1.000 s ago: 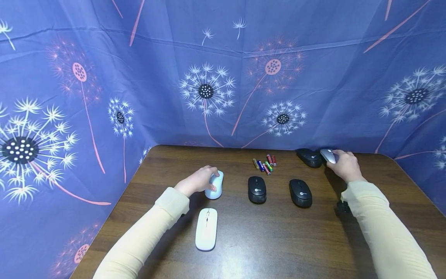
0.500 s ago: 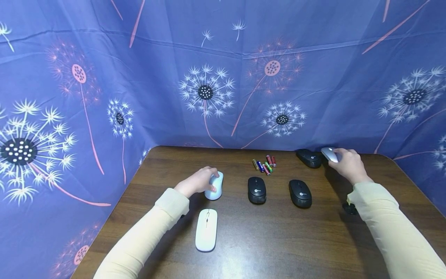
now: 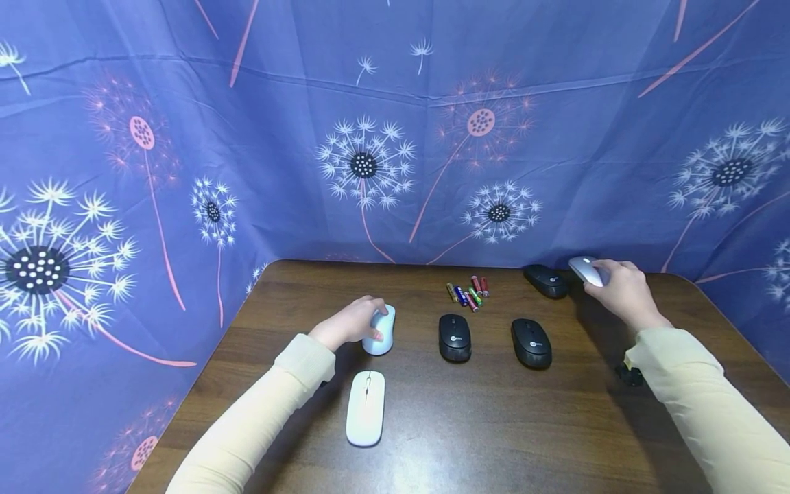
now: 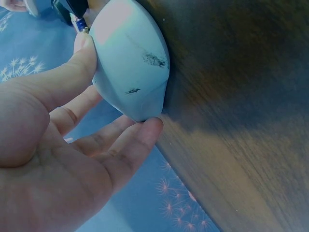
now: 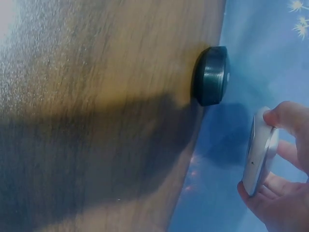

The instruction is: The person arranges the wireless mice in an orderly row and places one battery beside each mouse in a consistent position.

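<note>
Right hand (image 3: 625, 291) and silver mouse (image 3: 585, 270) shifted slightly rightward since earlier frame. Left hand (image 3: 352, 321), left of centre: thumb and fingers grasping pale blue mouse (image 3: 385, 328). White mouse (image 3: 365, 409) below. Two black mice (image 3: 455, 336) right of centre, batteries (image 3: 467, 293) above. Third black mouse (image 3: 546, 281), upper right; beside it, right fingers pinching silver mouse.

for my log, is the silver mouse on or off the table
Off: the right wrist view shows the right hand gripping the silver mouse, with a gap to the table.
</note>
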Available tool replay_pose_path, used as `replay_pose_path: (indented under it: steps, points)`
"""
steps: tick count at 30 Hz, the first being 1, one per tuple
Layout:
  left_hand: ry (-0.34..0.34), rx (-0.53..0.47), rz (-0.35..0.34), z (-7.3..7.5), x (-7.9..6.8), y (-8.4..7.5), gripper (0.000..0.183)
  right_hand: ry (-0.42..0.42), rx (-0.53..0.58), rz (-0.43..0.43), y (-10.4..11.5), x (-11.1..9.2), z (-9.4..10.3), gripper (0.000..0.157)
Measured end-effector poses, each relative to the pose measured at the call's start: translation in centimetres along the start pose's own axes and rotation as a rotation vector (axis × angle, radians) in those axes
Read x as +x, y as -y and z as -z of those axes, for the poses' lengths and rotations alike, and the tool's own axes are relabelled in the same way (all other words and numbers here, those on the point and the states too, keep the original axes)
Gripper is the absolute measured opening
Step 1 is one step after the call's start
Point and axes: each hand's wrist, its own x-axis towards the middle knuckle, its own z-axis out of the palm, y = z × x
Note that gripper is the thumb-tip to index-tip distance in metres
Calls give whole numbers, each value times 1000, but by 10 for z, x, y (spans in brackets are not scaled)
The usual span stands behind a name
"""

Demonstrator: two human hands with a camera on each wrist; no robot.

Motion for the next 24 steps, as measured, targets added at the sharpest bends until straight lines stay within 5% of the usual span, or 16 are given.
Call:
replay_pose_path:
  steps: [14,24]
  points:
    - [-12,-9,-17,1,-3,-2,45,-67,46,59,17,-9,14,48]
    - [-11,-13,-6,0,-1,-2,45,-39,66,64,38,-22,23,48]
